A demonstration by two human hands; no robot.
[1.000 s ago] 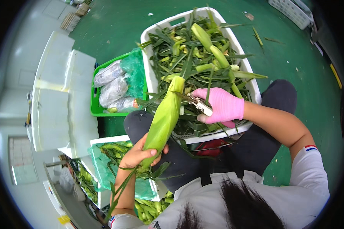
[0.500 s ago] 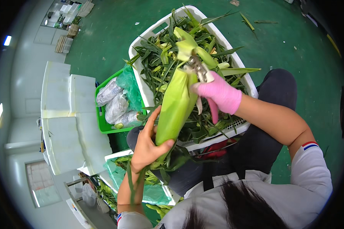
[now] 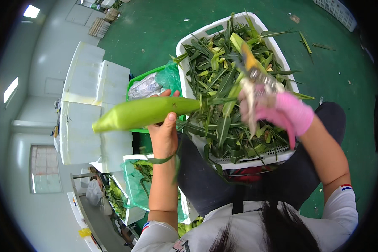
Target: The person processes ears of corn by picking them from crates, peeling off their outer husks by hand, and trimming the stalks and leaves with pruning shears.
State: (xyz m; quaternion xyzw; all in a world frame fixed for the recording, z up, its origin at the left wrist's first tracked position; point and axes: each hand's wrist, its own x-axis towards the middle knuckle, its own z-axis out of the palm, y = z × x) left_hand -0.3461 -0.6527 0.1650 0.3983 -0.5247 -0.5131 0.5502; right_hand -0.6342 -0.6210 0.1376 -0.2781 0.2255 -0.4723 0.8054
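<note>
Smooth white foam boxes (image 3: 82, 80) stand beside the green floor (image 3: 155, 31). Next, my bare left hand (image 3: 164, 135) is wrapped around the corn (image 3: 134, 113), sleek, pale green, tapering leftward, partly hiding a green plastic basket (image 3: 149, 72). Ragged leaves (image 3: 224, 90) fill the white crate (image 3: 182, 72); over them my blurred, pink-gloved right hand (image 3: 277, 111) clasps metal clippers (image 3: 258, 80).

Shears (image 3: 261, 77) blurred; far crate (image 3: 337, 13) cut off by top edge.

Corn ear (image 3: 149, 112) swung from steep slant to sideways; blurred shears (image 3: 262, 78) apparently off it
</note>
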